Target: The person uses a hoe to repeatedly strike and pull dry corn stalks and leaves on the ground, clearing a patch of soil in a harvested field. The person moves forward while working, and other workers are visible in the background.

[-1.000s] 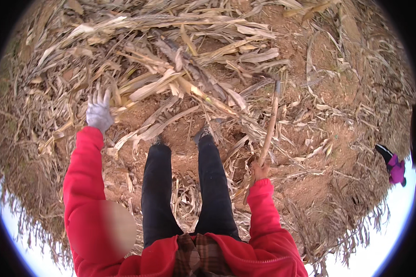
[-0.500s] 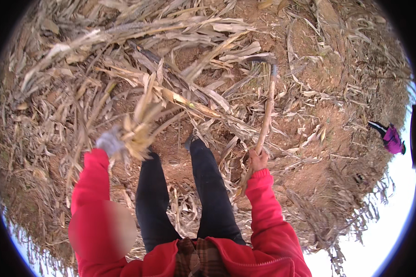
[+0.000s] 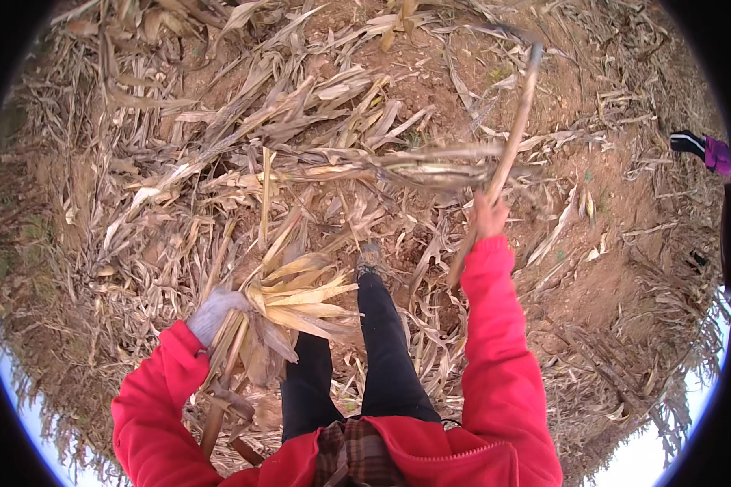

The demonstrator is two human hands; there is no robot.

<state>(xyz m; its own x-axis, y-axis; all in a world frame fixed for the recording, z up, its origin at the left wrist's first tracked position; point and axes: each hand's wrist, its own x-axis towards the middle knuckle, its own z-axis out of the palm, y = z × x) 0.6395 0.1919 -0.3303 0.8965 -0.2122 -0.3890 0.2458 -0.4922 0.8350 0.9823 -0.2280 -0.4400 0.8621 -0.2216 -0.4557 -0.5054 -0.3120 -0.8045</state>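
In my gloved left hand [image 3: 218,315], fingers wrapped round, is a bunch of dry corn stalks [image 3: 231,345]. Pale spread husks [image 3: 304,300] stick out on its right side, in front of my left leg. My bare right hand [image 3: 490,216] is closed round the wooden handle of a sickle [image 3: 518,130]. Its handle points away from me and slightly right; the dark curved blade at the far end is blurred. Beyond my feet, dry corn stalks [image 3: 300,173] lie across the ground, blurred where they reach the handle.
Reddish soil [image 3: 573,252] shows between scattered dry leaves and stalks. A shoe [image 3: 369,256] of mine stands among the litter. Another person [image 3: 716,154] in purple is at the far right edge. A heap of stalks [image 3: 601,361] lies at the lower right.
My right hand and the sickle have moved farther out and to the right. My left hand has come nearer to me with its bunch. The other person now sits closer to the picture's edge.
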